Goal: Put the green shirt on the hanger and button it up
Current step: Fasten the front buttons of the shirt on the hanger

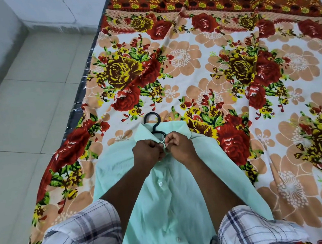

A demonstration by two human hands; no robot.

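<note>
— Where's the green shirt [166,211]?
— Six o'clock on the floral bedsheet [211,76], collar toward twelve, with the black hanger [153,122] hook poking out.
— The hands?
— Left hand [146,151] and right hand [181,145], fingers curled, both pinch the shirt front under the collar.

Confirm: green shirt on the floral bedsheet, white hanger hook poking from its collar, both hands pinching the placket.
No: in the head view the hanger is black, not white. The green shirt, left hand and right hand are as stated.
</note>
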